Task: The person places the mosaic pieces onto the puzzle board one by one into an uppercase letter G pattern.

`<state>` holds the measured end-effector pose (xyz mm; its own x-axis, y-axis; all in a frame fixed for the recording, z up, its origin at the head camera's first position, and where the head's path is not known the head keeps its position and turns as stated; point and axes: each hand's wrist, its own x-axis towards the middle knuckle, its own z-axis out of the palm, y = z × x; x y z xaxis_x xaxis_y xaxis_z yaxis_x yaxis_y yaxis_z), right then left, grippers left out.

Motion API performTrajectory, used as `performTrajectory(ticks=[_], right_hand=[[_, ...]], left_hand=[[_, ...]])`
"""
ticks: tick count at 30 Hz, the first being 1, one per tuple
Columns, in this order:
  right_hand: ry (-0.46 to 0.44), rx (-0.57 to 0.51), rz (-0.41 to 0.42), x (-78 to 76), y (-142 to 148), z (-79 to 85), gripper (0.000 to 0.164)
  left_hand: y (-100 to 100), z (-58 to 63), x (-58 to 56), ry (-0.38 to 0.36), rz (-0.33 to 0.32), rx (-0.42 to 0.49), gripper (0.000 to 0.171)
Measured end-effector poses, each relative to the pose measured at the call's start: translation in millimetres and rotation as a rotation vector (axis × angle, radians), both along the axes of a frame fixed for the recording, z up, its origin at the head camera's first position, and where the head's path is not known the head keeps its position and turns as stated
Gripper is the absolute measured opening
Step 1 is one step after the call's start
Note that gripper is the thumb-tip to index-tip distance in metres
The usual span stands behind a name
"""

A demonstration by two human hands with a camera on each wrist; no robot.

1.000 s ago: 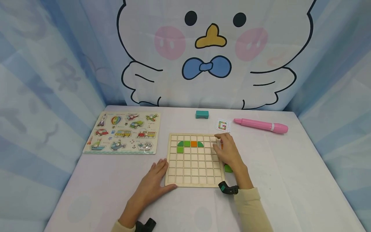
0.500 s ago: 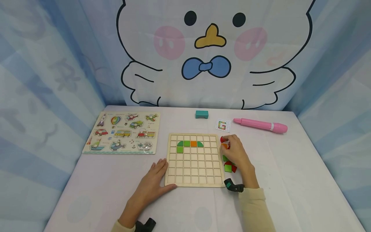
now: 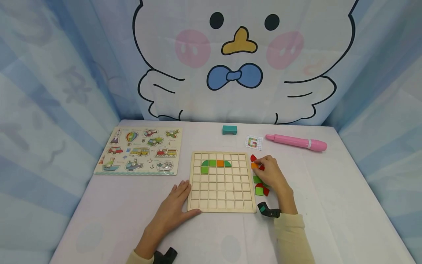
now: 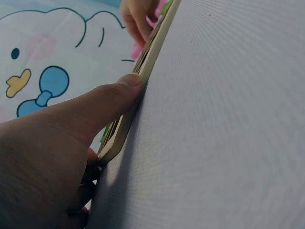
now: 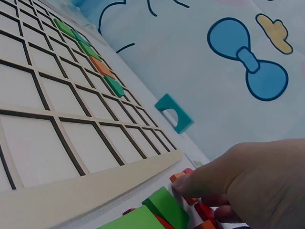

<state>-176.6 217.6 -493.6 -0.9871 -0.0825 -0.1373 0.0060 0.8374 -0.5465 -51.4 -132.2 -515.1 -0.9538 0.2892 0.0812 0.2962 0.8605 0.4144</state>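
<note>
A wooden grid board [image 3: 222, 198] lies on the table with green and orange blocks [image 3: 212, 163] in several of its upper cells. My left hand [image 3: 176, 203] rests at its lower left corner, fingers along the left side. In the left wrist view the thumb [image 4: 112, 98] presses on the board's edge. Beyond the board's right side, my right hand [image 3: 271, 174] pinches a small orange block [image 3: 254, 165] among loose pieces. The right wrist view shows the thumb against that orange block [image 5: 176, 177], with the other fingers partly hidden behind.
Loose green [image 3: 259, 191] and red blocks [image 3: 253, 158] lie along the board's right side. Behind it are a teal arch block [image 3: 229, 130], a small pattern card [image 3: 254, 142] and a pink pen-shaped toy [image 3: 296, 143]. A vehicle picture puzzle [image 3: 138, 152] lies left.
My right hand has moved from over the board's right edge out to the loose pieces, uncovering red, orange and green blocks. The left hand has stayed put.
</note>
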Motion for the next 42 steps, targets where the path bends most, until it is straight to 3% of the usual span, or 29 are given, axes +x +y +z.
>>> performTrajectory(ticks=[17,26,42], right_hand=[[0.029,-0.038,0.014,1.8,1.1,7.8,0.025],[0.073,-0.057,-0.021,3.8,-6.8,14.5,0.027],[0.154,-0.116,0.098,8.9,-41.8,15.6,0.027]], left_hand=[[0.8,1.5,0.5,-0.018,0.006,0.008,0.094],[0.4,1.3,0.4,-0.029,0.006,0.009,0.095],[0.9,1.8,1.1,-0.021,0.004,0.005,0.094]])
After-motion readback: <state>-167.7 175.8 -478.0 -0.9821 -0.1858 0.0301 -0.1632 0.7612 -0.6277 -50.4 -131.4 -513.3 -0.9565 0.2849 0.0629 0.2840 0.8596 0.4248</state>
